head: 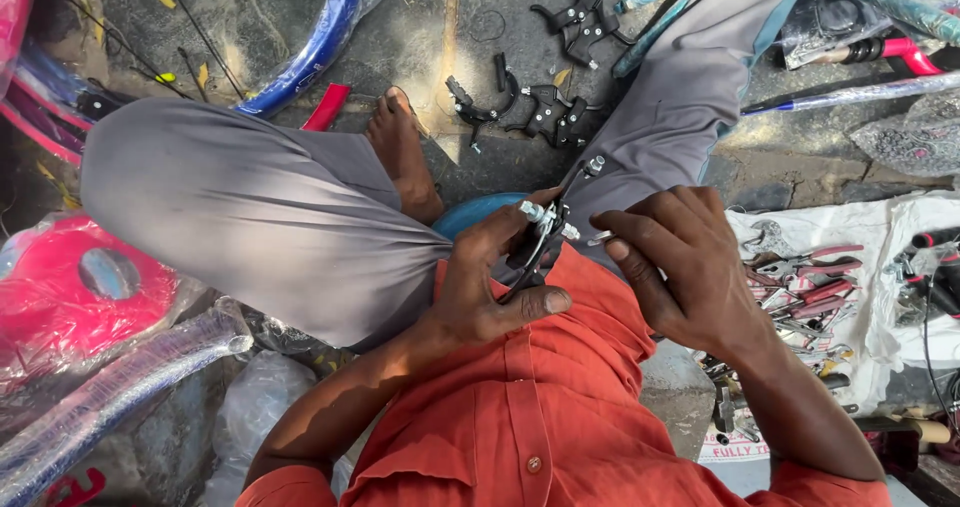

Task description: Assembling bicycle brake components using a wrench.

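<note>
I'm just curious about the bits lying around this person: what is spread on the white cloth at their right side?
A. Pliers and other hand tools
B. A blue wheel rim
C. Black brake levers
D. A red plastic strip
A: red-handled pliers and other hand tools lie in a heap on the white cloth, while the black brake levers sit on the dark ground ahead of the person.

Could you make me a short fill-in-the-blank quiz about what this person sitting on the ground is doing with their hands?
1. The left hand grips a black ____ lever with silver fittings.
2. The right hand pinches a small fitting at the lever's ____ end.
3. More black levers lie on the ground beyond the person's bare ____.
4. Pliers with red handles rest on a ____ cloth on the person's right.

Missing words: brake; top; foot; white
</note>
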